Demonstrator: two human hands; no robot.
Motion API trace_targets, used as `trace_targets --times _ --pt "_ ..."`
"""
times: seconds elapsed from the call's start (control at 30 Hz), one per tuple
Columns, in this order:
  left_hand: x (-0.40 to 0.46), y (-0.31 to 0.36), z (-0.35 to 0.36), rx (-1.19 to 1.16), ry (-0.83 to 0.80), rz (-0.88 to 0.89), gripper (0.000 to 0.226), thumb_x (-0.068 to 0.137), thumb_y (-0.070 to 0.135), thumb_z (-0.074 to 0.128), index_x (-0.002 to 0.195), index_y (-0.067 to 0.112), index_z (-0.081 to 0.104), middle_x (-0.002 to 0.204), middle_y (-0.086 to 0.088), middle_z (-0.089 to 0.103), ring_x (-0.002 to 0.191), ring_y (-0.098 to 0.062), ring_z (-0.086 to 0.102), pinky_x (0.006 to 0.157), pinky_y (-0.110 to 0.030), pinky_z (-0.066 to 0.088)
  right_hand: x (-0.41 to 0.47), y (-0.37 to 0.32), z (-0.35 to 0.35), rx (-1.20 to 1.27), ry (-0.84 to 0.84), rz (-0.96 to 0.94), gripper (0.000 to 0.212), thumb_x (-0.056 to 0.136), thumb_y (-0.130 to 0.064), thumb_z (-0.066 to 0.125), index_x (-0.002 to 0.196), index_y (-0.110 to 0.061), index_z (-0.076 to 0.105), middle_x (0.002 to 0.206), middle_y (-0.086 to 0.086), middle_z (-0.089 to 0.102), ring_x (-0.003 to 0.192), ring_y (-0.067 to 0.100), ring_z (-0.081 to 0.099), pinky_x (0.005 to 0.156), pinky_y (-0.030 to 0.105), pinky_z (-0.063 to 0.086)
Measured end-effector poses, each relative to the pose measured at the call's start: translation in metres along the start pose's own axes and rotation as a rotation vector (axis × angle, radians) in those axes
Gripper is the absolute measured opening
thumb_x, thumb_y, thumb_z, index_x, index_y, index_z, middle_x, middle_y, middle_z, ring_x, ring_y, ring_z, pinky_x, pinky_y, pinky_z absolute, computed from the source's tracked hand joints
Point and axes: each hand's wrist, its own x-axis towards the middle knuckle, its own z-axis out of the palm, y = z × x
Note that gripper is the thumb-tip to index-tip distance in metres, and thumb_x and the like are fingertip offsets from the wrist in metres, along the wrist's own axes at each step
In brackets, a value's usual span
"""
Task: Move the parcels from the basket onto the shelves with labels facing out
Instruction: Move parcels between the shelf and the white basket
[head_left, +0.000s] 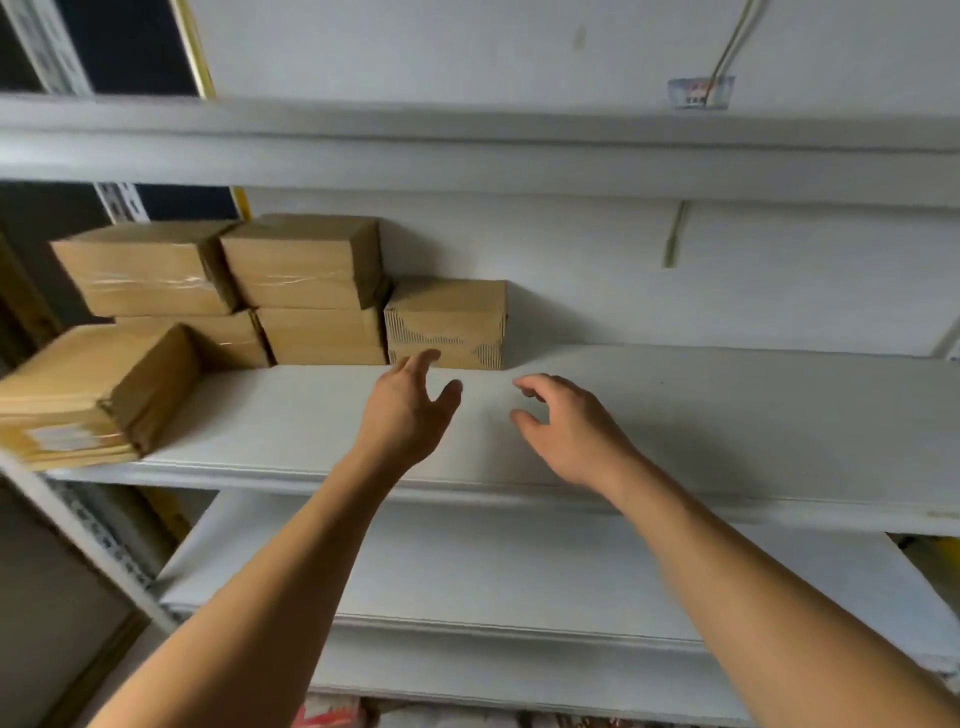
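Several brown cardboard parcels stand on the middle white shelf (675, 415) at its back left. Two stacks of two (291, 291) sit side by side, and a single small parcel (445, 322) stands to their right against the wall. A larger parcel (88, 389) lies at the shelf's front left corner, a pale label on its near face. My left hand (408, 410) hovers open just in front of the small parcel, fingertips near its lower edge. My right hand (566, 426) is open and empty over the bare shelf to the right. No basket is in view.
An upper shelf (467, 150) runs overhead and a lower shelf (519, 582) lies below my forearms. A perforated white upright (98, 545) frames the left side. A cable and a small sticker (698, 92) hang on the back wall.
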Motion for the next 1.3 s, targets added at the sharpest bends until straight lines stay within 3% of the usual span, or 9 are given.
trace_targets --times 0.23,0.6,0.7,0.8,0.9,1.03,1.1,1.2,1.3 --pt "0.070 -0.030 0.007 0.058 0.059 -0.107 0.066 0.101 0.039 0.066 0.157 0.012 0.043 0.156 -0.013 0.048 0.134 -0.033 0.054 0.110 -0.044 0.047 0.089 0.005 0.017 0.023 -0.010 -0.044 0.055 0.100 -0.032 0.067 0.150 -0.015 0.053 0.150 0.009 0.054 0.140 0.027 0.050 0.116 0.032 0.038" --pt "0.130 -0.048 0.038 -0.102 0.157 -0.304 0.075 0.093 0.029 0.072 0.157 0.009 0.038 0.150 -0.017 0.042 0.136 -0.036 0.046 0.116 -0.046 0.041 0.157 0.027 0.034 0.110 -0.004 0.043 0.087 0.100 -0.035 0.067 0.167 -0.010 0.017 0.167 0.015 0.030 0.154 0.031 0.029 0.127 0.036 0.024" --pt "0.121 -0.039 0.042 -0.192 0.243 -0.316 0.059 0.092 0.025 0.063 0.147 0.010 0.047 0.131 -0.012 0.053 0.120 -0.032 0.053 0.105 -0.044 0.047 0.152 0.028 0.039 0.185 0.036 0.137 0.097 0.100 -0.039 0.067 0.168 -0.009 0.005 0.170 0.017 0.020 0.157 0.032 0.021 0.126 0.037 0.020" --pt "0.106 -0.029 0.043 -0.302 0.313 -0.290 0.040 0.100 0.036 0.050 0.135 0.015 0.056 0.105 0.002 0.067 0.090 -0.021 0.071 0.085 -0.042 0.057 0.147 0.029 0.037 0.263 0.108 0.249 0.105 0.099 -0.051 0.065 0.168 -0.009 -0.002 0.173 0.018 0.009 0.159 0.036 0.013 0.127 0.044 0.019" --pt "0.107 -0.028 0.044 -0.270 0.339 -0.280 0.043 0.104 0.047 0.044 0.132 0.017 0.057 0.115 -0.001 0.069 0.092 -0.021 0.068 0.084 -0.040 0.055 0.140 0.031 0.033 0.364 0.194 0.375 0.108 0.098 -0.060 0.061 0.168 -0.009 -0.005 0.174 0.018 0.000 0.161 0.036 0.009 0.127 0.045 0.018" --pt "0.121 -0.032 0.045 -0.209 0.090 -0.254 0.058 0.106 0.054 0.046 0.148 0.014 0.051 0.146 -0.013 0.054 0.129 -0.030 0.055 0.104 -0.039 0.045 0.127 0.031 0.040 0.477 0.263 0.475 0.101 0.092 -0.065 0.066 0.161 -0.004 0.023 0.162 0.020 0.027 0.147 0.038 0.038 0.118 0.041 0.038" --pt "0.122 -0.032 0.048 -0.335 -0.016 -0.279 0.057 0.105 0.056 0.049 0.146 0.017 0.053 0.137 -0.009 0.063 0.123 -0.028 0.061 0.099 -0.036 0.049 0.118 0.028 0.047 0.515 0.268 0.498 0.090 0.090 -0.065 0.068 0.152 -0.006 0.040 0.149 0.016 0.045 0.135 0.033 0.051 0.108 0.039 0.047" --pt "0.115 -0.029 0.050 -0.461 -0.052 -0.293 0.040 0.100 0.056 0.056 0.117 0.021 0.065 0.106 0.002 0.071 0.095 -0.019 0.065 0.076 -0.034 0.051 0.109 0.023 0.052 0.632 0.246 0.451 0.069 0.093 -0.058 0.069 0.146 -0.018 0.051 0.132 0.000 0.065 0.118 0.020 0.064 0.085 0.027 0.048" --pt "0.106 -0.027 0.049 -0.495 -0.112 -0.230 0.027 0.099 0.050 0.060 0.112 0.027 0.068 0.102 0.010 0.071 0.095 -0.011 0.066 0.078 -0.030 0.053 0.100 0.022 0.049 0.745 0.229 0.437 0.061 0.094 -0.055 0.067 0.145 -0.027 0.052 0.130 -0.006 0.068 0.116 0.015 0.065 0.088 0.027 0.049"
